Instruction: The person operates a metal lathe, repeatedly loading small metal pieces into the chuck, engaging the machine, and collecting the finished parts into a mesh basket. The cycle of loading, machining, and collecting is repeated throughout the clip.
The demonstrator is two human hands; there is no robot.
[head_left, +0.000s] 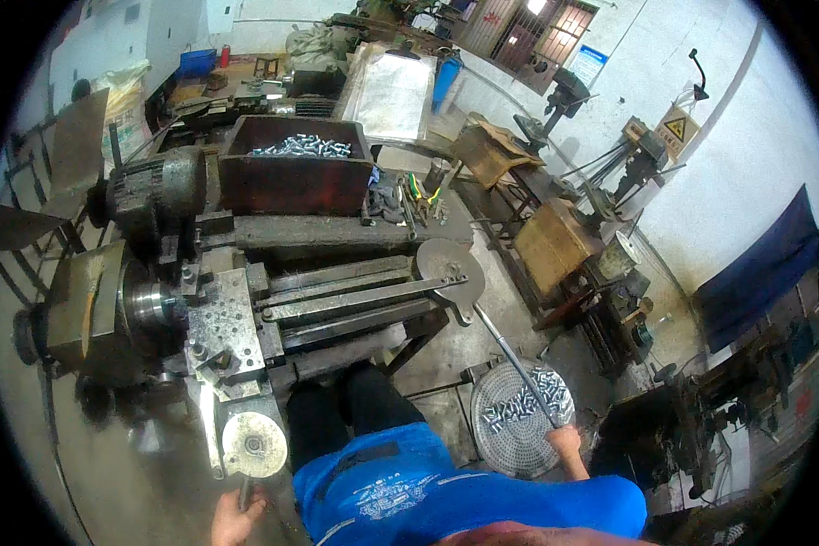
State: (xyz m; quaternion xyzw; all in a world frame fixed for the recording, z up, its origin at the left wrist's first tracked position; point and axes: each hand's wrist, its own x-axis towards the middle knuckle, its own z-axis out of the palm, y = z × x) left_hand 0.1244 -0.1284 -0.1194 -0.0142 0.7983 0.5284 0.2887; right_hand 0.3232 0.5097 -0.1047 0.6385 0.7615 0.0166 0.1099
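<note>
My right hand [569, 446] is wrapped round the lower end of a long metal lever [511, 357]. The lever slants up to a round steel plate [450, 264], and a flat link bar [355, 302] runs from that plate across the lathe-like machine. My left hand [237, 520] is closed on a short crank handle [245, 491] below a pale round handwheel [255, 444]. Above the handwheel is a drilled tool block [226, 318] with bolts and clamps, beside a shiny metal chuck [150, 305]. Whether a workpiece sits there is hard to tell.
A round perforated basket [496, 446] with many small metal parts [526, 400] stands below the lever. A dark box [291, 187] of bolts [305, 146] sits behind the machine, near pliers [423, 191]. Benches with drill presses [569, 96] line the right wall.
</note>
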